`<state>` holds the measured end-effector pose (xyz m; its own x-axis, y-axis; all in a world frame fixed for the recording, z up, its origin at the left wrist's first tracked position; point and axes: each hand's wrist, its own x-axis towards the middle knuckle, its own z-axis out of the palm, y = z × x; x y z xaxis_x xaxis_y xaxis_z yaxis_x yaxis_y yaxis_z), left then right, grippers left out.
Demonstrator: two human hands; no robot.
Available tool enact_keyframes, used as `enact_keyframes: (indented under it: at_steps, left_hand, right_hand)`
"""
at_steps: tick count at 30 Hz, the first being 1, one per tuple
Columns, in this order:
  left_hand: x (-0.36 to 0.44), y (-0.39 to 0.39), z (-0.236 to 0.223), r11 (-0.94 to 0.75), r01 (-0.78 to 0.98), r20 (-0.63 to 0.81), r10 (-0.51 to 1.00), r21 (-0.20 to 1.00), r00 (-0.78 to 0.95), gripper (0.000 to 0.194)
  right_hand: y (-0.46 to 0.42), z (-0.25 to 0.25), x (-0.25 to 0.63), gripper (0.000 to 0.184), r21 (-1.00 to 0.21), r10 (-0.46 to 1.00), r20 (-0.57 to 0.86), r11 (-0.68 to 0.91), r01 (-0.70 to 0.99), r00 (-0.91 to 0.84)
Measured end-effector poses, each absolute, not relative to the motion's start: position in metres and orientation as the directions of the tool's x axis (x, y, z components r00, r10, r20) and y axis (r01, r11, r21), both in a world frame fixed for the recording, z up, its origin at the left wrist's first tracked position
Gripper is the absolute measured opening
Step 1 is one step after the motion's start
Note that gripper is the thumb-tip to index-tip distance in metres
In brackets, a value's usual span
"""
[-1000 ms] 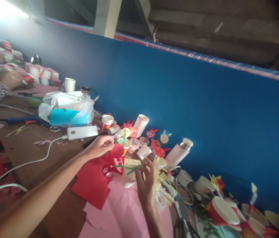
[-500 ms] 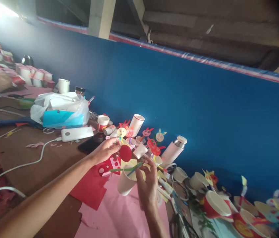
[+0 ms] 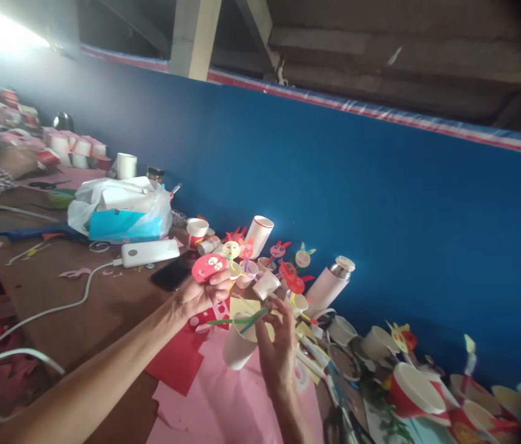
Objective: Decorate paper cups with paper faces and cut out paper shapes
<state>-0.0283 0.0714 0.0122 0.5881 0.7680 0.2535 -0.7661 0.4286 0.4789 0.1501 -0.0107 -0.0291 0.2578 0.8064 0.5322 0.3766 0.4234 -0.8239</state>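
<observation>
The left hand [image 3: 201,296] grips a red paper face [image 3: 209,267] just up-left of the green straws [image 3: 235,321], whose end the half-closed right hand [image 3: 278,351] pinches above a tilted paper cup [image 3: 238,346].

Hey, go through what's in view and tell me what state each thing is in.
Red paper face: pinched upright in the left hand.
Green and blue straws: gripped by the right hand.
White paper cup: tilted.
White power bank: lying flat, white cable plugged in.
Black phone: lying flat, screen dark.
Pink flask: tilted.
</observation>
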Motion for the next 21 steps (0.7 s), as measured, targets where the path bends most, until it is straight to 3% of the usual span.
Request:
enact_keyframes:
  at_steps: [4,7,13,21]
  left_hand:
    - [-0.02,0.084,0.006,0.218,-0.594,0.214,0.793,0.774,0.57,0.016]
    - [-0.011,0.096,0.006,-0.023,-0.317,0.185,0.851,0.948,0.491,0.032]
    - [0.005,0.11,0.014,-0.339,0.005,0.287,0.803,0.941,0.523,0.045]
    - [0.013,0.105,0.007,-0.434,0.082,0.276,0.696,0.897,0.663,0.017]
  right_hand:
    - [-0.01,-0.028,0.15,0.039,-0.839,0.817,0.508,0.396,0.374,0.273]
    - [-0.01,-0.028,0.151,0.039,-0.851,0.821,0.493,0.385,0.358,0.289]
    - [-0.007,-0.027,0.152,0.041,-0.857,0.808,0.498,0.405,0.318,0.316]
    - [-0.006,-0.029,0.152,0.048,-0.883,0.847,0.447,0.365,0.295,0.29]
